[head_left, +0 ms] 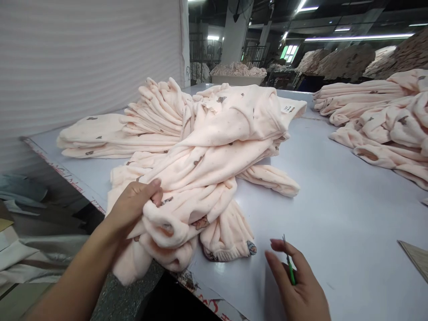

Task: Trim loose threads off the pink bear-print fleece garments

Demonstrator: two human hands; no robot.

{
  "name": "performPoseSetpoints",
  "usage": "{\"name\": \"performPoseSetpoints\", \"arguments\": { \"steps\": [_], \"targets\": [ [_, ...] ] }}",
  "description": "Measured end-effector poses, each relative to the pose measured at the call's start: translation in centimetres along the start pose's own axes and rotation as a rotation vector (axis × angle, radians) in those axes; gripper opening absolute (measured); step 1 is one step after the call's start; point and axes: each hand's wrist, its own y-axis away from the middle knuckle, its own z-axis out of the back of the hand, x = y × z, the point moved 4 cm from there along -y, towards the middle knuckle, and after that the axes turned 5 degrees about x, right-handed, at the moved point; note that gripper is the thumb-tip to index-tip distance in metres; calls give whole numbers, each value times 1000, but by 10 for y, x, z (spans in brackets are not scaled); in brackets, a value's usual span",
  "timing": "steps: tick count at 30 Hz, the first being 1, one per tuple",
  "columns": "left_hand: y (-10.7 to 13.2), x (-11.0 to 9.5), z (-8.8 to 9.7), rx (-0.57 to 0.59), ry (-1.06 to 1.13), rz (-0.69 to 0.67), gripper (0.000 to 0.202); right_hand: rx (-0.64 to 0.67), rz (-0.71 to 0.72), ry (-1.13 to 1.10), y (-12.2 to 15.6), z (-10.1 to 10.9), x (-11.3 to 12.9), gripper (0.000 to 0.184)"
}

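My left hand (135, 203) pinches the edge of a pale pink fleece garment (214, 160) with small brown animal prints. Its sleeve or leg ends lie toward me, and one opening shows just right of my fingers. A gathered cuff (230, 238) rests on the table below it. Low on the right, my right hand (297, 281) is closed around small thread snips (291, 272) with a green handle, their thin metal points upward. The snips are apart from the garment. A white printed label (288, 108) shows at the garment's far end.
The pale table (327, 223) has red writing along its near edge. Folded pink garments (100, 133) lie at the far left, and a heap of pink garments (384, 120) at the right. A flat board (414, 258) sits at the right edge. A white curtain (90, 58) hangs left.
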Motion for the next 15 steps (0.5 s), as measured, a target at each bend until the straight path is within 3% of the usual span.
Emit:
{"name": "performPoseSetpoints", "arguments": {
  "steps": [3, 6, 9, 11, 13, 15],
  "targets": [
    [-1, 3, 0, 130, -281, -49, 51, 93, 8, -26, -12, -23, -4, 61],
    [-2, 16, -1, 288, -602, -30, 51, 202, 37, -72, -13, -37, -4, 51],
    [-3, 21, 5, 370, -899, 51, 49, 255, 27, -151, -6, -30, 0, 46],
    [1, 14, 2, 335, -1128, 45, 45, 283, -11, -217, 2, -22, 4, 44],
    [13, 1, -17, 271, -1260, -60, 34, 320, -42, -316, 10, -20, 10, 42],
    [28, -8, -50, 345, -1192, -205, 28, 355, -58, -433, 18, -25, 17, 42]
  ]
}}
